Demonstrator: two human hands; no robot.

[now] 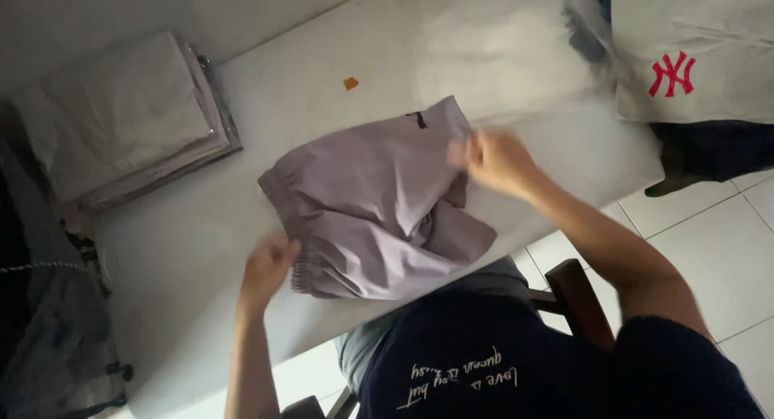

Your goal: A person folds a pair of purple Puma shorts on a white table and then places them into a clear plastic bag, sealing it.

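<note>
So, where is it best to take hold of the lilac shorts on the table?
Probably at the gathered waistband of the lilac shorts, from the near-left side, by the left hand. That thick, straight edge offers a firmer grip than the crumpled legs near the right hand.

The white table has bare surface to the left of the lilac shorts and far behind them. A stack of folded cloth blocks the far left corner, and a beige garment covers the far right.
</note>
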